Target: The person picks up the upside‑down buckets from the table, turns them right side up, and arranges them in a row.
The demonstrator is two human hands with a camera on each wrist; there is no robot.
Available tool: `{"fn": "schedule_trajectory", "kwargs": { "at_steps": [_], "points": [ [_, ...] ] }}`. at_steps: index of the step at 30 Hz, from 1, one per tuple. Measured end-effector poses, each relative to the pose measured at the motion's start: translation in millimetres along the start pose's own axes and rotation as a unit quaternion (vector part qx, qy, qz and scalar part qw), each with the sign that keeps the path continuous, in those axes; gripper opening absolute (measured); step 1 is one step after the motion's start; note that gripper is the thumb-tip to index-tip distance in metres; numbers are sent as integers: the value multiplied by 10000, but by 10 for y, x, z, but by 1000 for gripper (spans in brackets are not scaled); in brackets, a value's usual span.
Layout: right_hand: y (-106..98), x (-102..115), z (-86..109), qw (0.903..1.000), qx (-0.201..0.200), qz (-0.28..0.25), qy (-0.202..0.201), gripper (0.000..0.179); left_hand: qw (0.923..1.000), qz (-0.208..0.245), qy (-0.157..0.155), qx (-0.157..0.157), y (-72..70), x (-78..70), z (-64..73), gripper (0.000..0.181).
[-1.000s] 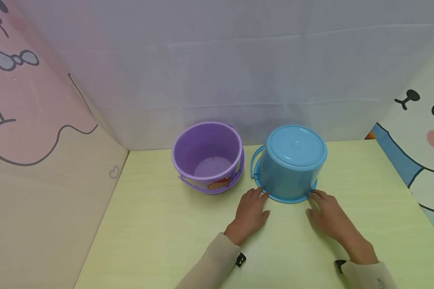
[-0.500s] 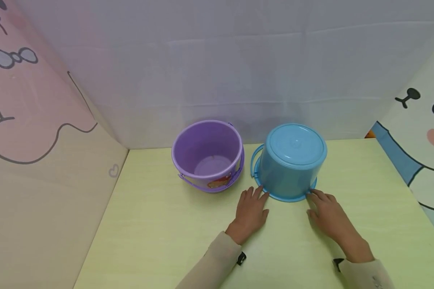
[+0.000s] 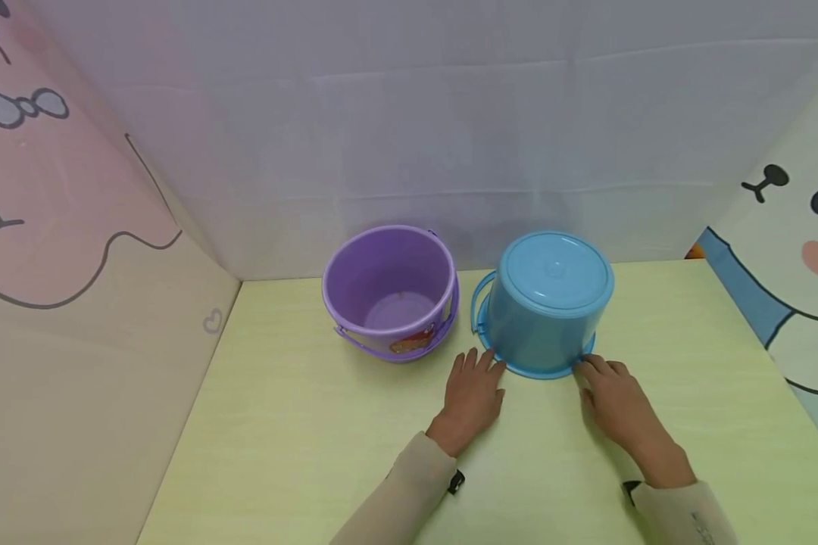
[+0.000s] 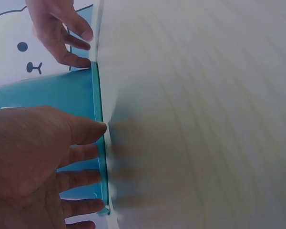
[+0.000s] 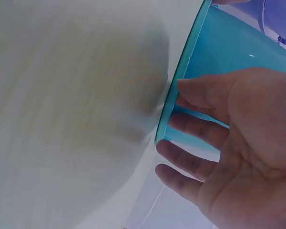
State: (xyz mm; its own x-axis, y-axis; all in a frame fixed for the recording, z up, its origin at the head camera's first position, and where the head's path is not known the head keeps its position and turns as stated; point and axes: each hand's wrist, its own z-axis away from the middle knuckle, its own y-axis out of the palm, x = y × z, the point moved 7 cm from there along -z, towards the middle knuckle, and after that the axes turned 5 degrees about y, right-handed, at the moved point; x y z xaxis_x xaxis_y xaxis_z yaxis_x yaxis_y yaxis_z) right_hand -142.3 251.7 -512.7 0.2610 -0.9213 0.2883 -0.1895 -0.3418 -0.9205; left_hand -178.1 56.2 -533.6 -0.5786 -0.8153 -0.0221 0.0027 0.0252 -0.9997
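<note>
A light blue bucket [image 3: 548, 329] stands upside down, its base facing up and its rim on the table. The bucket's blue handle [image 3: 476, 303] hangs at its left side. My left hand [image 3: 470, 400] reaches to the near left of the rim; its straight, spread fingers [image 4: 81, 179] touch there. At the near right of the rim rests my right hand [image 3: 616, 405], with loosely bent fingers [image 5: 195, 130] at the edge. Neither hand curls round the bucket. In the right wrist view, the thumb lies against the rim [image 5: 186, 62].
Just left of the blue bucket stands a purple bucket [image 3: 382, 284], upright, with its mouth up and handle lowered. Both stand on a pale yellow-green table [image 3: 279, 424]. A white cloth [image 3: 450, 136] hangs behind, and cartoon-printed panels [image 3: 800, 250] flank both sides.
Both buckets stay in place. The head view shifts slightly. My right hand has moved a little left, and its thumb shows less beneath the fingers.
</note>
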Motion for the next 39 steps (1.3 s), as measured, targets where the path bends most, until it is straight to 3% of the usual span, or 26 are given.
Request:
{"fn": "schedule_trajectory", "kwargs": {
  "at_steps": [12, 23, 39],
  "points": [
    [29, 7, -55, 9997, -70, -17, -235, 37, 9986, -316, 95, -420, -60, 4, -38, 28],
    [21, 8, -58, 9998, 156, -156, -12, 33, 9955, -248, 237, -879, -95, 5, -54, 14],
    [44, 11, -2, 9997, 141, -198, -31, 36, 9968, -274, 296, -684, -96, -13, -45, 20]
  ]
}}
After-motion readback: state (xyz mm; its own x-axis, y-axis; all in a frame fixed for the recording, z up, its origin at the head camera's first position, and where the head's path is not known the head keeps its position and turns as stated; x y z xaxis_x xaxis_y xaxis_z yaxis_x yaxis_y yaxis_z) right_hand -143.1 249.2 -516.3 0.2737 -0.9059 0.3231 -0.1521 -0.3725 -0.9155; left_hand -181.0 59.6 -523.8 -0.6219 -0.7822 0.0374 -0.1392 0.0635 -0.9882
